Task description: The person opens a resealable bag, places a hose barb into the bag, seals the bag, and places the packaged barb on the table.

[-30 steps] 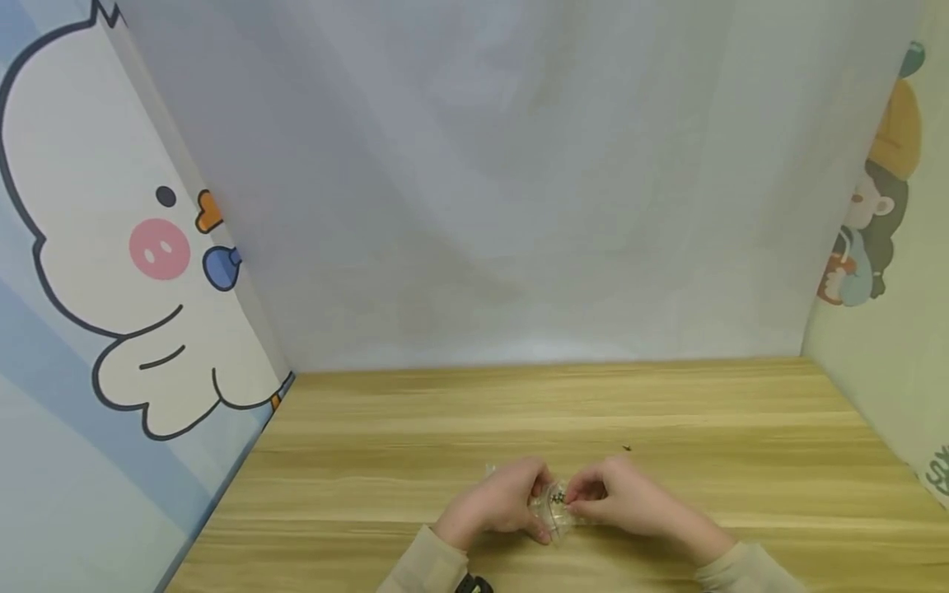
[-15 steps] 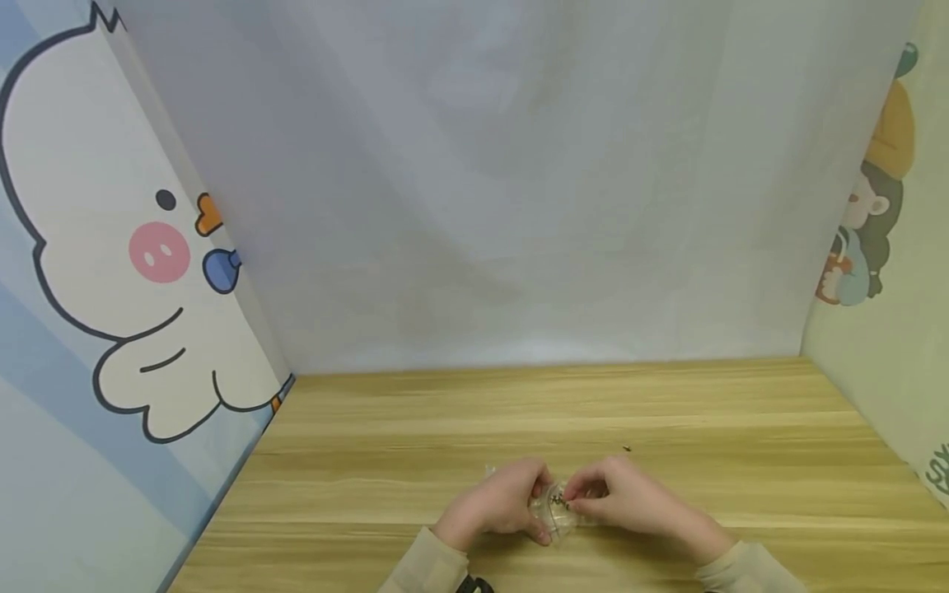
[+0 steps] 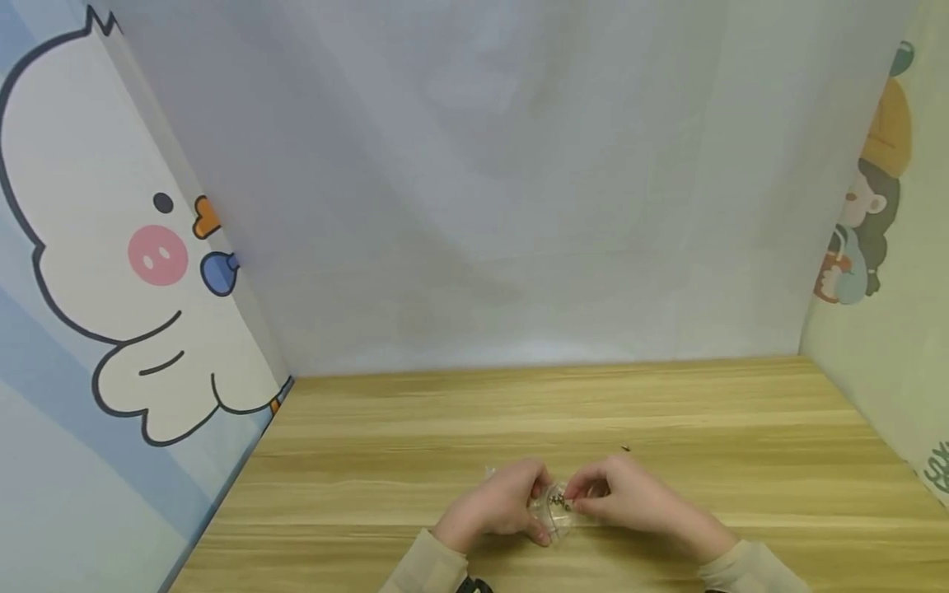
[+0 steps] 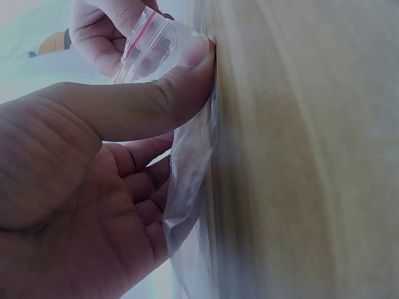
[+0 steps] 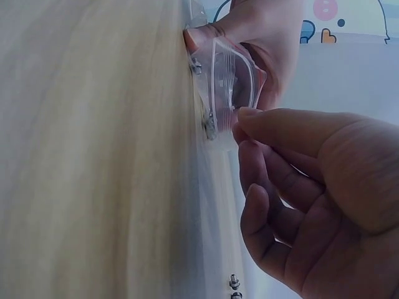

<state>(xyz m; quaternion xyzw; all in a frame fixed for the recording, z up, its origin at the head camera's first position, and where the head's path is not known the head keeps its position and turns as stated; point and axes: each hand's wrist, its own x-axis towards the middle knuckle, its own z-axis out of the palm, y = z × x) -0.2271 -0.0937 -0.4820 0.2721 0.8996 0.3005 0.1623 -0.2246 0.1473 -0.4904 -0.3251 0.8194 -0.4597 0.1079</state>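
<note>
A small clear zip bag (image 3: pixel 549 515) with several small metal screws (image 3: pixel 559 501) in it lies low over the table between both hands. My left hand (image 3: pixel 504 498) holds the bag, its thumb (image 4: pixel 187 68) pressing on the plastic near the red-lined zip strip. The bag's mouth gapes toward my right hand (image 3: pixel 630 498). In the right wrist view, that hand's thumb and forefinger pinch together at the edge of the mouth. Whether a screw is also between these fingertips is hidden. Part of the bag's lower end lies under the left palm in the left wrist view.
One small dark screw (image 3: pixel 626 448) lies on the wooden table (image 3: pixel 371 461) beyond the right hand. Small metal parts (image 5: pixel 234 283) show at the bottom of the right wrist view. A pale wall (image 3: pixel 519 313) stands behind the table, with printed panels on both sides.
The screws inside the bag have spread slightly toward the right fingertips. Both hands keep nearly the same place; the head view has shifted slightly.
</note>
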